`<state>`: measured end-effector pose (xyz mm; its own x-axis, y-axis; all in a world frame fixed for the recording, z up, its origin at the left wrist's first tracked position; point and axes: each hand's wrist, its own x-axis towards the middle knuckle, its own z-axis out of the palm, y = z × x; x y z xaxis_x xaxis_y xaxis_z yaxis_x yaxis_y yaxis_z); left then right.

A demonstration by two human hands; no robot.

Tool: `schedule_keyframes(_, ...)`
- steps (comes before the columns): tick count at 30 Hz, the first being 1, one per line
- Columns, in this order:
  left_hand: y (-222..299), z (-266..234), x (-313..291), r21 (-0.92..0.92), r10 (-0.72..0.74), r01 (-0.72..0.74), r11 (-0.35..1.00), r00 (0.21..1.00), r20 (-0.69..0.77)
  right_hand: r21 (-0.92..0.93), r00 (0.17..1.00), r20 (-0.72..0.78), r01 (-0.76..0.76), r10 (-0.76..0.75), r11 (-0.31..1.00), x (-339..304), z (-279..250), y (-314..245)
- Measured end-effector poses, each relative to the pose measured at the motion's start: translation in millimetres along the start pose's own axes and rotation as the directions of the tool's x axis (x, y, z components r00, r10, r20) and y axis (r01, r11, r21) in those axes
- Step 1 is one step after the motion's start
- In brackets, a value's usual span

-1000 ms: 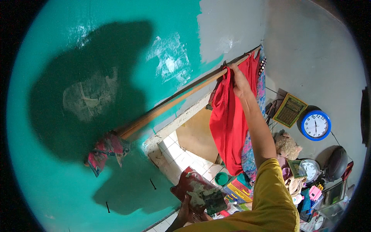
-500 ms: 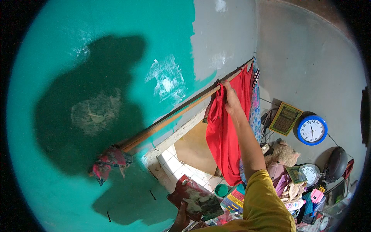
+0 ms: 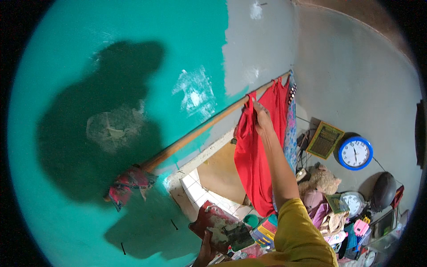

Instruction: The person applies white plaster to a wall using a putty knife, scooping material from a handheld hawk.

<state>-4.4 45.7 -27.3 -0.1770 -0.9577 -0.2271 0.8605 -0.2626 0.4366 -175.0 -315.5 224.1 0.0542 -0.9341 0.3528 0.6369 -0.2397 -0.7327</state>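
A red curtain hangs by loops from a long wooden pole that slants across the wall above an opening. My right hand is raised to the curtain's top edge just under the pole, fingers closed on the cloth. Low in the picture, my left hand grips a flat reddish board smeared with whitish putty and dark patches. A bunched patterned cloth is wrapped round the pole's lower left end. Patterned blue fabric hangs behind the curtain at the right.
The wall is part green, part grey, with white patches. Two nails stick out at lower left. Tiled floor shows through the opening. At right are a blue-rimmed clock, a framed picture, a teddy bear and piled household goods.
My right hand has slid down off the pole onto the curtain just below it. The dark gap along the pole's upper side has narrowed. My left hand still holds the board.
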Motion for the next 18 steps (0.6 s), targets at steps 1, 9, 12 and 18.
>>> schedule_keyframes(1,-3,-11,4,-0.024,-0.029,0.028,0.999,1.000,-0.004,-0.026,1.000,-0.019,0.001,-0.001,1.000,0,1,-1)
schedule_keyframes(9,2,-19,3,0.112,0.033,-0.035,0.993,0.999,0.025,-0.265,0.912,-0.321,0.170,-0.253,0.949,1,9,12)
schedule_keyframes(12,3,-20,3,0.263,0.111,-0.049,0.964,0.968,-0.226,-0.467,0.847,-0.400,0.139,-0.349,0.873,18,-9,28)
schedule_keyframes(18,18,-12,-24,0.349,0.208,-0.106,0.931,0.940,-0.269,-0.646,0.605,-0.530,0.165,-0.594,0.745,6,14,51)
